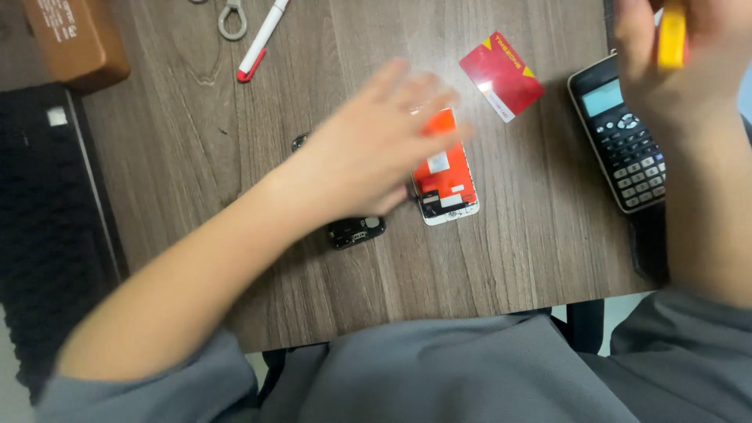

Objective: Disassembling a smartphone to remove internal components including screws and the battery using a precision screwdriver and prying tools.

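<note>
My left hand [376,145] reaches flat across the wooden table [533,243], fingers spread, blurred by motion. It hovers over an opened phone, whose orange-backed white screen panel [445,184] lies just right of the fingers and whose dark body [356,232] peeks out below the wrist. Whether the hand touches either part I cannot tell. My right hand [666,55] is raised at the top right, closed on a small yellow tool [671,35], above a black calculator [627,133].
A red card [501,75] lies beyond the screen panel. A white pen with a red tip [262,39] and a metal ring [232,20] lie at the far edge. A brown box [74,39] and a black keyboard [39,227] are at the left.
</note>
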